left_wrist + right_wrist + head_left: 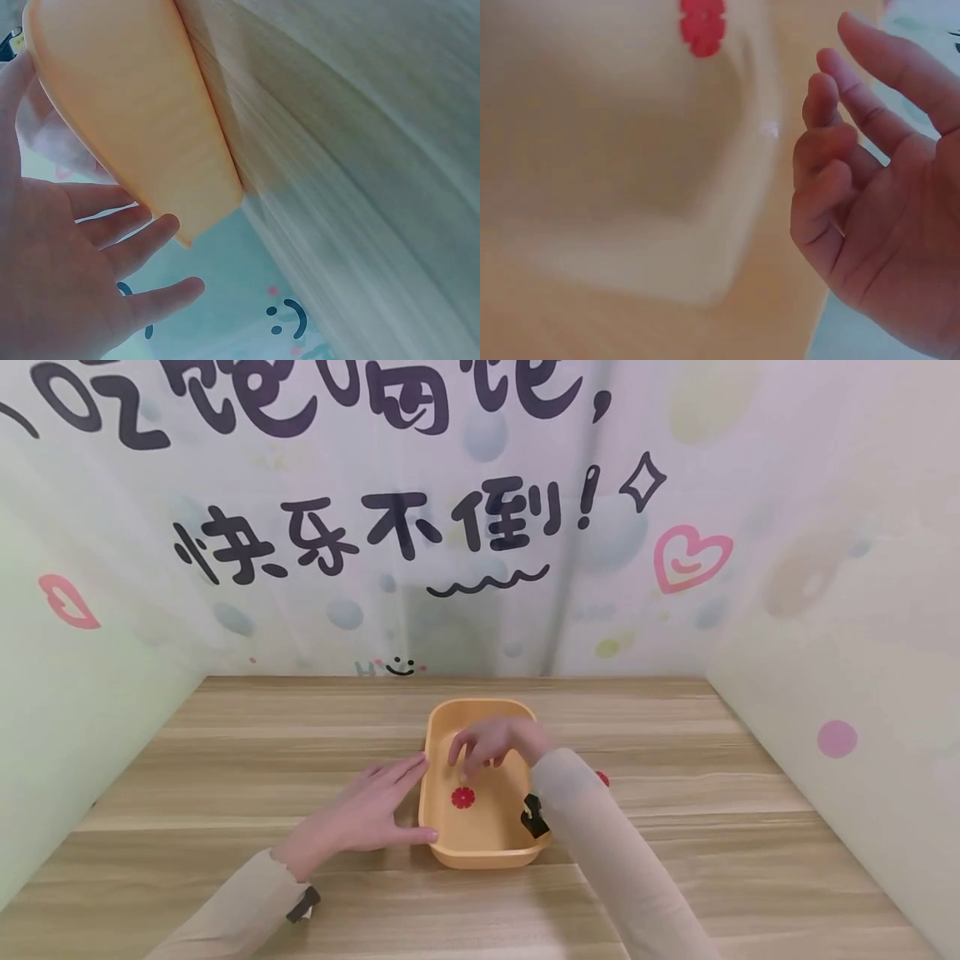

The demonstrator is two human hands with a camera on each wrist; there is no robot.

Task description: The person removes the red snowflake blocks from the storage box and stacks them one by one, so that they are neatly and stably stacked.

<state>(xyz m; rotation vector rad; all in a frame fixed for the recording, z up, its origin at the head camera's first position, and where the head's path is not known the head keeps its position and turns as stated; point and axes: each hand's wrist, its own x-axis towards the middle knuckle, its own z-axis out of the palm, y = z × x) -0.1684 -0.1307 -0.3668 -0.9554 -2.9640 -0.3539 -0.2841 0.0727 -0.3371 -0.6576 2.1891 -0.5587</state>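
An orange plastic bin (480, 860) stands on the wooden table. On its floor lies a red notched disc (462, 797), shaped like a flower and also seen at the top of the right wrist view. My left hand (378, 806) rests against the bin's left side, its fingers extended and its fingertips and thumb at the rim. Inside the bin's outline, above the disc, hovers my right hand (491, 745). Its fingers are loosely bent, and the right wrist view shows nothing between the fingers and thumb (885, 60).
Just right of the bin, a second red piece (603, 778) lies on the table (720, 843), mostly hidden by my right sleeve (607, 852). A printed curtain (480, 635) closes off the back, and pale walls flank the table.
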